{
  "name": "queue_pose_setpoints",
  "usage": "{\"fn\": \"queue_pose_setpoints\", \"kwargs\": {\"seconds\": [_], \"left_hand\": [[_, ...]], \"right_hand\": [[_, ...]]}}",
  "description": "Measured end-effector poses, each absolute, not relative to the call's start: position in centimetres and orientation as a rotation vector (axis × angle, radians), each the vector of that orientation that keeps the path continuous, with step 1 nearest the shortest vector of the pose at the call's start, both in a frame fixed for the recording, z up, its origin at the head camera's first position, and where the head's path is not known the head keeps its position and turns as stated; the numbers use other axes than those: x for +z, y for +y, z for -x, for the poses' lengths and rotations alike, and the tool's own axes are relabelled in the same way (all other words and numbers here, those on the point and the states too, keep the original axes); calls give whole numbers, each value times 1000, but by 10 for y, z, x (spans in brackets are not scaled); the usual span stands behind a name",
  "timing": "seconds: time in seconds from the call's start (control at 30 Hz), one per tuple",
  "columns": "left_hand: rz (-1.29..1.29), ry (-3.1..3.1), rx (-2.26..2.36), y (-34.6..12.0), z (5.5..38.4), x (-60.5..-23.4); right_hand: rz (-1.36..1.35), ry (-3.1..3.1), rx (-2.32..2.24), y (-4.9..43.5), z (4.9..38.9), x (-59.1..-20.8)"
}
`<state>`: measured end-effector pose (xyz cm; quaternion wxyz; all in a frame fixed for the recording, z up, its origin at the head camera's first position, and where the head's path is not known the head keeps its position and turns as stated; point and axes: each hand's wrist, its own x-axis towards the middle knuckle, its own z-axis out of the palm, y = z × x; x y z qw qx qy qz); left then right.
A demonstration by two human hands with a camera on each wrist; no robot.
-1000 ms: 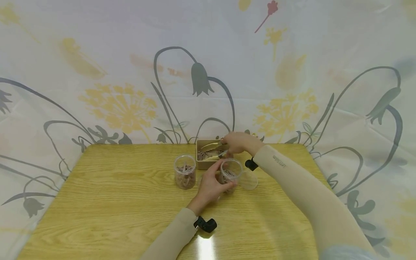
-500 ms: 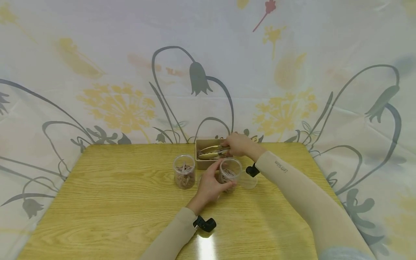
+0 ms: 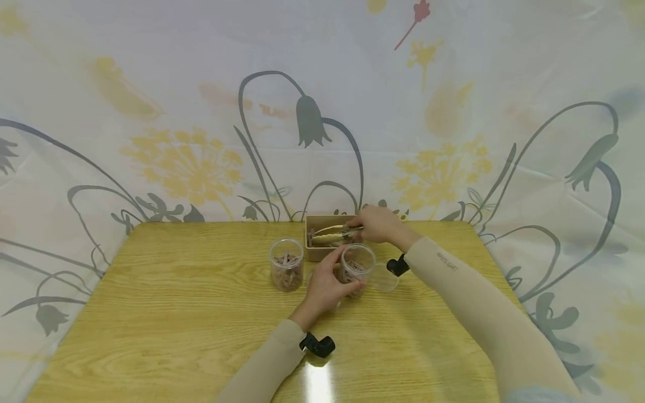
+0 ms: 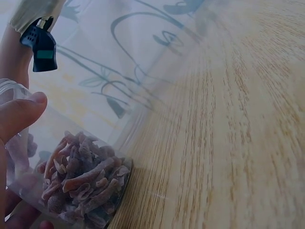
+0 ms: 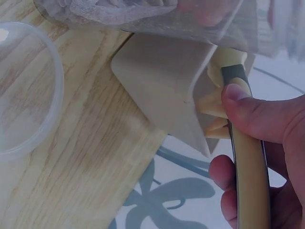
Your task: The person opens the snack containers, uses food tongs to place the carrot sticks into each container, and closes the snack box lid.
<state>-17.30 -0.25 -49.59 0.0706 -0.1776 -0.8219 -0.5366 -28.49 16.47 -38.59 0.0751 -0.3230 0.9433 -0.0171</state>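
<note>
My left hand point(image 3: 326, 290) grips a clear plastic jar point(image 3: 359, 253), its fingers and thumb wrapped round the sides. Brownish-purple, whitish-coated strips point(image 4: 86, 176) lie in the lower part of this jar. Behind it is a beige rectangular box point(image 3: 314, 255), also with such strips inside. My right hand point(image 3: 382, 225) holds a pair of tongs point(image 5: 250, 167), thumb on top and fingers curled beneath the handle. The tongs' pale yellow arms reach into the box, pointing left, and their tips are partly hidden by the wall in the right wrist view.
Another clear jar point(image 3: 286, 274) with similar strips stands left of the held one. A clear round lid point(image 5: 58, 90) lies on the wooden table point(image 3: 191, 302) to the right. A flower-patterned cloth point(image 3: 201, 101) hangs behind the table's far edge.
My right hand has shifted slightly right. The tongs lie more level across the box and show more of their length than a second ago. The left hand and its jar stay put.
</note>
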Motion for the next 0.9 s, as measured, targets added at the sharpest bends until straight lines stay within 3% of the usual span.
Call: {"fn": "queue_pose_setpoints", "kwargs": {"seconds": [0.9], "left_hand": [[494, -2510, -1594, -2, 174, -495]], "right_hand": [[868, 2895, -405, 216, 258, -336]]}}
